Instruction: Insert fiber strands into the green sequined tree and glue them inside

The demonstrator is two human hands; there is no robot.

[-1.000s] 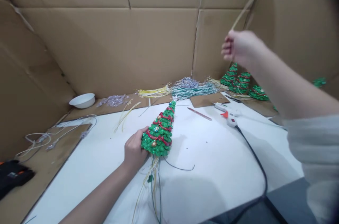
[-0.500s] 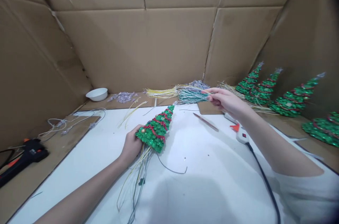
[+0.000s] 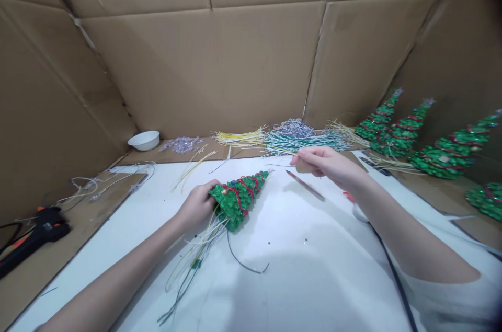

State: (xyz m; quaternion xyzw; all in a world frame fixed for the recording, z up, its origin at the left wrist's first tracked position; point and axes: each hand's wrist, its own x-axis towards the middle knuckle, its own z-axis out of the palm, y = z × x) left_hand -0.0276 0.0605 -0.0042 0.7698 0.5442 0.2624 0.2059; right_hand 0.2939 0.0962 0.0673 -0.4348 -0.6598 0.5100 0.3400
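My left hand [image 3: 199, 201] is closed around the base of a small beaded green Christmas tree [image 3: 239, 198] with a red garland, tilted with its tip pointing up and right. Loose yellow, white and green wires [image 3: 192, 253] trail from its underside onto the white tabletop. Out beyond the tip, my right hand [image 3: 323, 163] pinches a thin yellowish wire [image 3: 288, 152] that points left. Behind that hand lies a bundle of green and white wires [image 3: 290, 141]. A slim brown pointed tool [image 3: 306, 185] rests on the table just below the right fingers.
Several more green trees [image 3: 447, 149] stand along the right side. A yellow wire bundle [image 3: 241, 137], clear beads [image 3: 182, 144] and a white bowl [image 3: 144, 140] sit at the back. At left is a black glue gun [image 3: 43, 230]; a dark cable [image 3: 392, 264] runs under my right arm.
My right hand has come down a little toward me, away from the wire bundles, with the wire in its fingers. The tree has tipped further over and shifted slightly right in my left hand.
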